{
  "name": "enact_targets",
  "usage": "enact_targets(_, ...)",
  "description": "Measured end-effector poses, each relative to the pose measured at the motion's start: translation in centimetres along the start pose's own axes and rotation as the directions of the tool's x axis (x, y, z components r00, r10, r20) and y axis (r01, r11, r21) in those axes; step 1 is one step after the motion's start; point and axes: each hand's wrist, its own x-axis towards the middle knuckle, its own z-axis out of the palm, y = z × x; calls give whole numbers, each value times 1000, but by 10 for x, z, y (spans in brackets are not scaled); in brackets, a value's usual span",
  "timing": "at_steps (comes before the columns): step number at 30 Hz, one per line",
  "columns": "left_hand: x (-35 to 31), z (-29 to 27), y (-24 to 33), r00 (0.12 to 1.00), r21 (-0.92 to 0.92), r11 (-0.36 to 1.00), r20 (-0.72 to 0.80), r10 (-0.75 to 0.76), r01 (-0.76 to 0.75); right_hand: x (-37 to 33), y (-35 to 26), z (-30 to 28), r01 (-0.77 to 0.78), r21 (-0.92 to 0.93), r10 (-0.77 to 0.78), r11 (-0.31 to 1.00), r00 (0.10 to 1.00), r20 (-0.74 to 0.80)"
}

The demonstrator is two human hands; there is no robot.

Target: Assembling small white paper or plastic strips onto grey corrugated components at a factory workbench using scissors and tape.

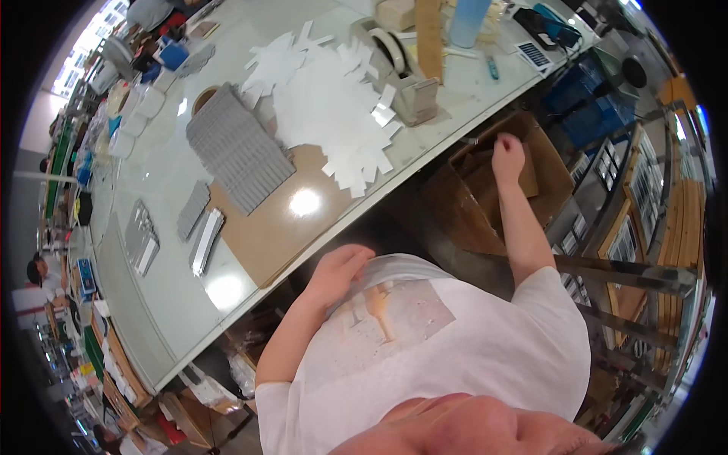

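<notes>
My left hand (343,267) hangs in front of my white shirt, just off the table's near edge. Its fingers are stretched out loosely and nothing shows in them. Out to the right, my right hand (509,158) is over an open cardboard box (557,163) beside the table. The fingers there are curled closed, and I cannot make out whether they hold anything. On the table lie a large block of grey ribbed strips (236,144) and a spread pile of white strips (315,106). A brown board (265,231) lies partly under the grey block.
Smaller stacks of strips (206,241) lie left of the board. A tape dispenser (402,76) stands at the table's right side, with a blue bottle (469,23) behind it. A blue crate (588,102) and racks with framed panels (644,182) stand to the right.
</notes>
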Motion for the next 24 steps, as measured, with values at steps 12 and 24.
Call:
enact_targets(12, 54, 19, -2, 975, -405, 906, 218, -34, 122, -157, 66, 4, 69, -495, 313, 866, 696, 646)
enact_targets(24, 128, 45, -20, 953, -453, 850, 251, -169, 270, -203, -69, -3, -232, 98, 101, 968, 713, 694)
